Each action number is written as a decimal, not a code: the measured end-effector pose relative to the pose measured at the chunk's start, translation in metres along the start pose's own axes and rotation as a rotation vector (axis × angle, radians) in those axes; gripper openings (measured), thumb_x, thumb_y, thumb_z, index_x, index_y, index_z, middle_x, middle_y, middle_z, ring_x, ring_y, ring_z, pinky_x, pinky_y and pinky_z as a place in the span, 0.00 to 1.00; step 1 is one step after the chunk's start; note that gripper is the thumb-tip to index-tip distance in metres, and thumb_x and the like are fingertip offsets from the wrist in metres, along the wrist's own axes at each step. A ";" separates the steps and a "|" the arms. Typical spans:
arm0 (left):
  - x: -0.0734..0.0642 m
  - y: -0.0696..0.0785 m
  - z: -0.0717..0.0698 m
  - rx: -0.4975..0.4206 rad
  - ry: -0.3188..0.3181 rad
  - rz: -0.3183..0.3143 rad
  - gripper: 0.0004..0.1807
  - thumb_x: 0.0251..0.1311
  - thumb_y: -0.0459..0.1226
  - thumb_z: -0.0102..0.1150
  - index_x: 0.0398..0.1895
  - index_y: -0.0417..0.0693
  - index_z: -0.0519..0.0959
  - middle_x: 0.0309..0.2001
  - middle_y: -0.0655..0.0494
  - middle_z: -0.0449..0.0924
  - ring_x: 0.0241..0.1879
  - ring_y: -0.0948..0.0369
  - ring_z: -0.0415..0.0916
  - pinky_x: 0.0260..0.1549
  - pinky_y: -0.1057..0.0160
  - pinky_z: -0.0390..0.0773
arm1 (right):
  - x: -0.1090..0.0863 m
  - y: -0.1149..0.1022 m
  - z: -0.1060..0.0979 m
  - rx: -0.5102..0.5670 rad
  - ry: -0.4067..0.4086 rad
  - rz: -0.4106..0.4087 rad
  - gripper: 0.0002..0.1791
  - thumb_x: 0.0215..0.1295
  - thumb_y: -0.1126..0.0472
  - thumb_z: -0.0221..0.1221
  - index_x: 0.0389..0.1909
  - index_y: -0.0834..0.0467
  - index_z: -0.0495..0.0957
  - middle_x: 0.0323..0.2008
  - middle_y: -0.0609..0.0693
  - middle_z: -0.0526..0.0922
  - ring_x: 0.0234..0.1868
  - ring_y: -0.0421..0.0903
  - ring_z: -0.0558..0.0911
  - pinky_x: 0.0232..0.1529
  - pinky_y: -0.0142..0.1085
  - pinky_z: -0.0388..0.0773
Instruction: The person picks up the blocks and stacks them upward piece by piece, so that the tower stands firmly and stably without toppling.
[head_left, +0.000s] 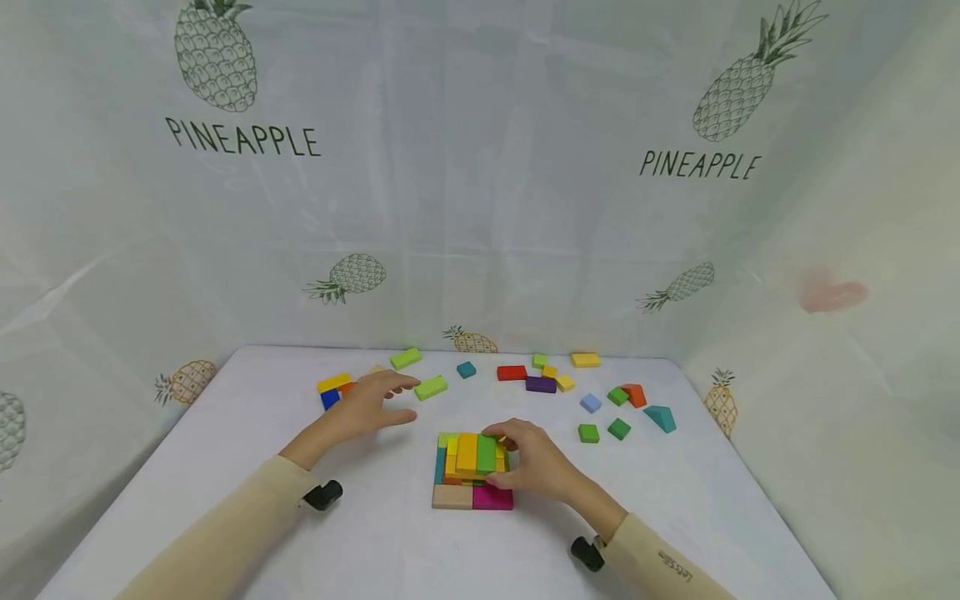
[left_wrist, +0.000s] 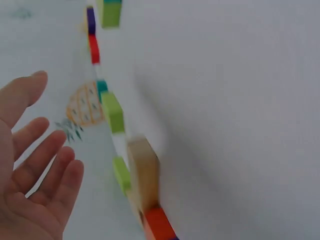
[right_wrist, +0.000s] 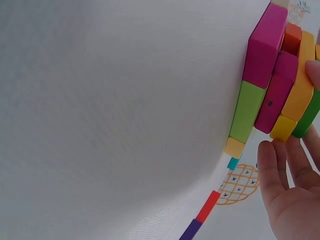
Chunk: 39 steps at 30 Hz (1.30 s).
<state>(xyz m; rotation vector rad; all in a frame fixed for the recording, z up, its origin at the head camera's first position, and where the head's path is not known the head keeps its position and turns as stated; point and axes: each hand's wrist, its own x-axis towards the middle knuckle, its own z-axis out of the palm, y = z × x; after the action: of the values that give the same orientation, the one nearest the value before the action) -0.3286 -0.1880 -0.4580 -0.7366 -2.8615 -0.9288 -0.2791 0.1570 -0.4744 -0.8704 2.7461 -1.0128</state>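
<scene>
A layered stack of coloured wooden blocks [head_left: 453,497] stands near the middle of the white table, with a tan and a magenta block along its near edge. On its top layer lie an orange block [head_left: 467,454] and a green block [head_left: 486,455] side by side. My right hand [head_left: 534,460] pinches the green block at its ends, thumb at the near end and fingers at the far one. My left hand [head_left: 363,412] hovers left of the stack, fingers spread and holding nothing; the left wrist view shows a tan block [left_wrist: 143,172] standing out beyond its fingers.
Behind the left hand lie yellow and blue blocks [head_left: 330,399]. Lime blocks [head_left: 431,387], a red block [head_left: 512,373] and a purple block [head_left: 541,384] lie along the back. Small green cubes [head_left: 588,433] and a teal triangle [head_left: 662,418] lie at the right. A pineapple-print curtain [head_left: 480,208] hangs behind.
</scene>
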 end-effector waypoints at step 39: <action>-0.019 -0.048 -0.006 0.137 -0.112 0.073 0.14 0.61 0.38 0.78 0.49 0.52 0.87 0.39 0.66 0.81 0.38 0.65 0.73 0.41 0.66 0.79 | 0.001 0.001 0.000 0.009 -0.002 0.007 0.33 0.58 0.52 0.80 0.64 0.49 0.80 0.58 0.44 0.83 0.52 0.43 0.79 0.57 0.40 0.85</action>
<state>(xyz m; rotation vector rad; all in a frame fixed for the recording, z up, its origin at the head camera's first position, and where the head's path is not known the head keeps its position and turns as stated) -0.3346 -0.2338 -0.4823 -0.8981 -2.9343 -0.6953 -0.2801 0.1569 -0.4747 -0.8598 2.7395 -1.0215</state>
